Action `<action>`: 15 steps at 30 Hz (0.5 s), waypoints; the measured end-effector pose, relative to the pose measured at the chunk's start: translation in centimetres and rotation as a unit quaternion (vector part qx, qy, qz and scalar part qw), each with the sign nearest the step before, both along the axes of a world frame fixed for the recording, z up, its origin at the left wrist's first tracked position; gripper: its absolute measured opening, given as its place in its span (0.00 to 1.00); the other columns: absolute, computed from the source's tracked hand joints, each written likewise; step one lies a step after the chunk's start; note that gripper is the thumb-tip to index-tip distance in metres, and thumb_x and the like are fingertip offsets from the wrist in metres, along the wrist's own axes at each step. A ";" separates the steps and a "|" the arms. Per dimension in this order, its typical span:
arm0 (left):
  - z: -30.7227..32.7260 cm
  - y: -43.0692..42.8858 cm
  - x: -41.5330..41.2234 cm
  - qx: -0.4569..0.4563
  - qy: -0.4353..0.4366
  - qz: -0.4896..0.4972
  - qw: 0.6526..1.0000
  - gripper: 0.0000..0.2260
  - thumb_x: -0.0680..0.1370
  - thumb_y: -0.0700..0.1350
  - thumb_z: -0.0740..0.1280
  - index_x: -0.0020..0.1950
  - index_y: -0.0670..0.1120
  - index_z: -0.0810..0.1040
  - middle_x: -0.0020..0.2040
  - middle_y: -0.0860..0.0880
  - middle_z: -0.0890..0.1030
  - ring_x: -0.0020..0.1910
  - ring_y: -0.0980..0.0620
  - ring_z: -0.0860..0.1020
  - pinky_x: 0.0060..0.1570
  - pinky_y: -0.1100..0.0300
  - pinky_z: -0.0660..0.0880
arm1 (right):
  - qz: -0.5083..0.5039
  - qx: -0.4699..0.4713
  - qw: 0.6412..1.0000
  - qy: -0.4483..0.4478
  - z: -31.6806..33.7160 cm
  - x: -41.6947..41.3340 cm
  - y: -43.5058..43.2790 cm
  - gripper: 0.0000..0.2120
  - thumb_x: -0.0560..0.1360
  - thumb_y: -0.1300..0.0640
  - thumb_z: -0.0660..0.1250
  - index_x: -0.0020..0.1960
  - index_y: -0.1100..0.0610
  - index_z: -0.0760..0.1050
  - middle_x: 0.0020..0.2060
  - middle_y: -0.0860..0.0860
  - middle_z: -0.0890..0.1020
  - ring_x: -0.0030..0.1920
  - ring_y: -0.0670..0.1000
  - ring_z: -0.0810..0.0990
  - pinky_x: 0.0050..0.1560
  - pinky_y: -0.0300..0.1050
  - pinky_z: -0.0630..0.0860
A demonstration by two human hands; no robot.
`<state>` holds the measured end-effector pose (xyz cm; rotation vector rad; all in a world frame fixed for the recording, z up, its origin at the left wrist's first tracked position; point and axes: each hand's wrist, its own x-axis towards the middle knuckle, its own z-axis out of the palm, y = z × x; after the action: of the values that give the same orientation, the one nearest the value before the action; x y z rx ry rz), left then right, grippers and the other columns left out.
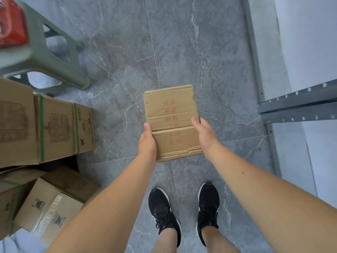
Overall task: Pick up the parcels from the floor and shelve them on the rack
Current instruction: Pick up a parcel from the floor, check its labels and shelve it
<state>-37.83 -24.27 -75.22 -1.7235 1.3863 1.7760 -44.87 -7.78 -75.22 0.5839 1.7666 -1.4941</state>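
Two hands (147, 142) (206, 136), two shoes (162, 210) (208, 207), one parcel (171, 114), one stool (54, 64), one rack (295, 106).

Storeroom, stacked cartons (54, 128), metal rack (299, 105)

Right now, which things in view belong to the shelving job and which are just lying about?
Job: cardboard parcel gripped by left hand and right hand; cardboard boxes on the floor; metal rack.
Lying about: green plastic stool; red basket.
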 end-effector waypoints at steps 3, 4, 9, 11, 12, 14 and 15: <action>3.4 0.2 -0.4 0.005 0.009 0.000 1.000 0.31 0.84 0.69 0.53 0.78 0.51 0.74 0.73 0.48 0.79 0.70 0.45 0.78 0.73 0.45 0.72 | 0.005 0.003 1.000 0.003 3.4 -0.5 0.2 0.27 0.86 0.45 0.62 0.82 0.55 0.67 0.76 0.48 0.75 0.74 0.48 0.71 0.69 0.44 0.65; 4.8 0.2 -0.7 0.005 0.013 -0.002 1.000 0.31 0.84 0.69 0.54 0.78 0.51 0.74 0.73 0.49 0.79 0.70 0.45 0.78 0.73 0.44 0.72 | 0.005 0.004 1.000 0.008 4.8 -0.8 0.2 0.28 0.86 0.46 0.63 0.82 0.55 0.66 0.77 0.49 0.74 0.75 0.48 0.71 0.71 0.45 0.65; 12.6 0.0 -3.4 -0.041 0.045 -0.018 0.998 0.30 0.84 0.68 0.57 0.78 0.50 0.73 0.71 0.50 0.77 0.64 0.48 0.74 0.65 0.52 0.67 | 0.000 0.003 0.998 0.063 13.2 -3.1 0.1 0.26 0.86 0.50 0.63 0.82 0.57 0.67 0.76 0.49 0.74 0.77 0.50 0.70 0.72 0.44 0.65; 16.2 -0.4 -4.8 -0.061 0.056 -0.033 0.996 0.31 0.84 0.68 0.56 0.80 0.49 0.72 0.72 0.50 0.75 0.65 0.48 0.73 0.64 0.52 0.66 | 0.000 0.003 0.996 0.091 17.1 -4.3 -0.1 0.25 0.86 0.51 0.63 0.81 0.58 0.68 0.76 0.51 0.75 0.76 0.50 0.71 0.69 0.42 0.64; 18.2 -0.7 -5.5 -0.070 0.063 -0.041 0.995 0.31 0.84 0.68 0.55 0.80 0.49 0.71 0.72 0.50 0.75 0.67 0.47 0.74 0.64 0.52 0.65 | -0.001 0.000 0.995 0.101 19.0 -4.9 -0.2 0.25 0.86 0.52 0.63 0.81 0.59 0.67 0.77 0.52 0.74 0.77 0.51 0.71 0.70 0.41 0.64; 22.3 -1.4 -6.8 -0.090 0.076 -0.066 0.991 0.33 0.84 0.69 0.53 0.81 0.50 0.70 0.78 0.49 0.73 0.75 0.43 0.72 0.71 0.48 0.66 | 0.001 -0.012 0.993 0.119 23.2 -6.1 -0.5 0.28 0.86 0.50 0.63 0.83 0.59 0.65 0.80 0.52 0.71 0.80 0.53 0.69 0.76 0.44 0.63; 24.5 -1.7 -7.4 -0.100 0.083 -0.076 0.989 0.34 0.84 0.69 0.52 0.82 0.50 0.69 0.80 0.48 0.72 0.77 0.43 0.70 0.73 0.47 0.65 | 0.003 -0.017 0.992 0.126 25.4 -6.6 -0.6 0.29 0.86 0.48 0.63 0.83 0.58 0.64 0.81 0.52 0.70 0.81 0.53 0.68 0.80 0.48 0.63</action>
<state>-45.19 -25.99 -50.76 -1.5423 1.7692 1.7824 -51.43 -8.38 -49.84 0.3860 1.9239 -1.6500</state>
